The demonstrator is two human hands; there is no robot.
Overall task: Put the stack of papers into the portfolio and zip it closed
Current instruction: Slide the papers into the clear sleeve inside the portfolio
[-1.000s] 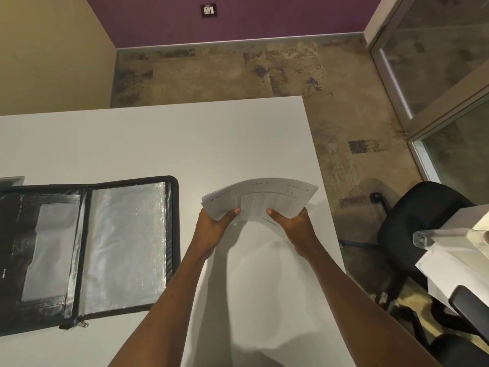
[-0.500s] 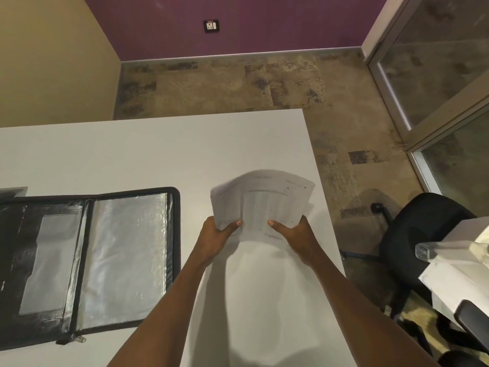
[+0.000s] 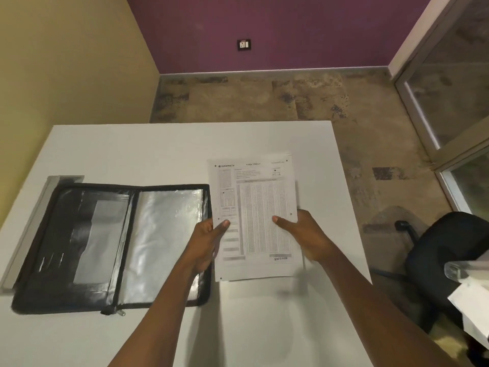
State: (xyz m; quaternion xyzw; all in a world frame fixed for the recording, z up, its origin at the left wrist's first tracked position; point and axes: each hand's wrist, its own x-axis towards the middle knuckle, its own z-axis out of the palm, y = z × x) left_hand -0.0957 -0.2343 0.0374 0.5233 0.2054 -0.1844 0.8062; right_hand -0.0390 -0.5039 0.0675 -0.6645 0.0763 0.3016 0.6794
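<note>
Gripping the stack of papers (image 3: 255,215) by its 2 long edges, the left hand (image 3: 205,242) and right hand (image 3: 308,235) pinched it, thumbs on top, above the white table (image 3: 158,149), just right of the open portfolio (image 3: 113,247). Light, floppy sheets, likely to sag or fan; side grips looked wise.

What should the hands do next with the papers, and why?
Probably slide the stack of papers left onto the shiny right half of the portfolio. The left hand and right hand each grip a side edge of the stack, printed side up. The portfolio lies open flat on the table just beside it, with nothing lying on that half.
</note>
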